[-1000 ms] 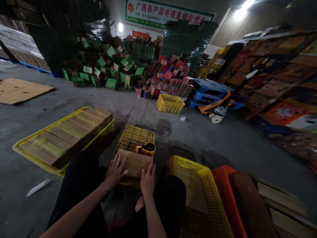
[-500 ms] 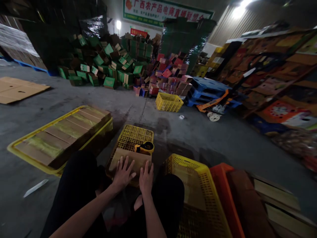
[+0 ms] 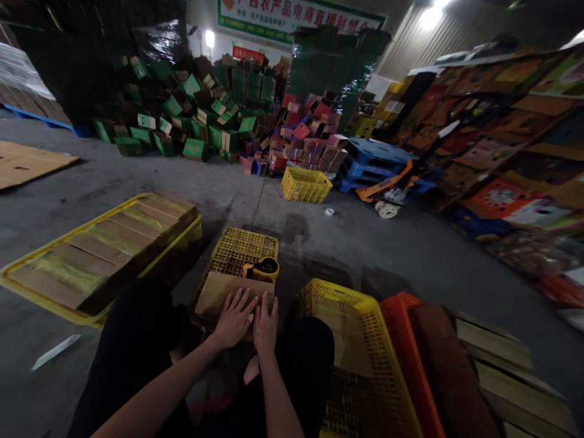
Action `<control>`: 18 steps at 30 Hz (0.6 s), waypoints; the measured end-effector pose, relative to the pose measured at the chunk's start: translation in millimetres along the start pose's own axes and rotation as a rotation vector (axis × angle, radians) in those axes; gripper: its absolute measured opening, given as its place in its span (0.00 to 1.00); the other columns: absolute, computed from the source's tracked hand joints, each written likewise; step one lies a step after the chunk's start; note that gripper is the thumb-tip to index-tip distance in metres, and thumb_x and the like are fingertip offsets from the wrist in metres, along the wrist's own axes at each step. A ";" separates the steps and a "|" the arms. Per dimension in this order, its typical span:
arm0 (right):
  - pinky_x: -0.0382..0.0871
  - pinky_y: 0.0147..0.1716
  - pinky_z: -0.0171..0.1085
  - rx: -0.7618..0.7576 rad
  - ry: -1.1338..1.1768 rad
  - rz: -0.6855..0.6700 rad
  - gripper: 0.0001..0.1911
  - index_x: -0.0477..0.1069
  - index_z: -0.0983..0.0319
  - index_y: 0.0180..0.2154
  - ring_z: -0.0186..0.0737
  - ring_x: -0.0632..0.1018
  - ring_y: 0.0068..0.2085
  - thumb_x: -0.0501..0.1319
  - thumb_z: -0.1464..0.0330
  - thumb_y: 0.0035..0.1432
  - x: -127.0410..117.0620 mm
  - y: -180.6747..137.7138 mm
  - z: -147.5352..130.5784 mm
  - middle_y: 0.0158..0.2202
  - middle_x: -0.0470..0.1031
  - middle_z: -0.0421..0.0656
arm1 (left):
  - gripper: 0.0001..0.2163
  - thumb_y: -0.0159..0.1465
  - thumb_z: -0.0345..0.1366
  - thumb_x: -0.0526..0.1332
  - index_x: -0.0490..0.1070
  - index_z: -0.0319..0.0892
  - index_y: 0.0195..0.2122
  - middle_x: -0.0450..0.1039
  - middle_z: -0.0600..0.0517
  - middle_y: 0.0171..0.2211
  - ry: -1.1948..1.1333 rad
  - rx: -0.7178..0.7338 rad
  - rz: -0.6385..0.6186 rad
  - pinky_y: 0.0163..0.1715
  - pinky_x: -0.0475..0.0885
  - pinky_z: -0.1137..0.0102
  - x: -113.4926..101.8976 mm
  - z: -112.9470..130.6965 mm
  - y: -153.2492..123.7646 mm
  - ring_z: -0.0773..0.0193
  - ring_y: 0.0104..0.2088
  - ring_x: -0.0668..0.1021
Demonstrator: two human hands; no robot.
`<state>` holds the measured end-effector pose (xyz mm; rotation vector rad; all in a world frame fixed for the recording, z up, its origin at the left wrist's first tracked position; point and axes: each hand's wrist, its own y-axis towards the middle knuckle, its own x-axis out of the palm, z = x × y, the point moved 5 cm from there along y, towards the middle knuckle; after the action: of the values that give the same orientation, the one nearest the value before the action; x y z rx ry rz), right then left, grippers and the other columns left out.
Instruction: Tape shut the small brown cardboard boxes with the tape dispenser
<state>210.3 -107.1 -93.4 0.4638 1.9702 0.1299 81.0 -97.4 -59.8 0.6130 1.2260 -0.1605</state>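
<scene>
A small brown cardboard box (image 3: 218, 292) lies on an upturned yellow plastic crate (image 3: 241, 250) in front of my knees. My left hand (image 3: 236, 317) rests flat on the box's near right part, fingers spread. My right hand (image 3: 265, 322) lies flat beside it, fingers stretched forward, the two hands touching. A yellow tape dispenser (image 3: 261, 269) sits on the crate just beyond the box.
A big yellow tray of flat cardboard (image 3: 95, 252) lies at my left. A yellow crate (image 3: 353, 340) and an orange crate (image 3: 406, 359) stand at my right. Across the concrete floor are another yellow crate (image 3: 305, 184), blue pallets (image 3: 374, 159) and heaps of green and red boxes.
My left hand has slid right across the box until it meets my right hand. The view has drifted slightly down and to the right.
</scene>
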 end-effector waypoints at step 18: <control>0.64 0.58 0.51 0.047 -0.051 -0.078 0.30 0.53 0.59 0.70 0.56 0.68 0.64 0.41 0.56 0.73 -10.7 -2.2 -9.4 0.70 0.51 0.60 | 0.25 0.72 0.40 0.53 0.58 0.51 0.70 0.55 0.47 0.71 0.049 0.094 -0.065 0.65 0.56 0.51 -2.3 -43.9 -27.5 0.52 0.68 0.62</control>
<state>205.2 -112.1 -80.8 0.4166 1.9419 0.0227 31.8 -97.8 -76.1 0.6620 1.2916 -0.2595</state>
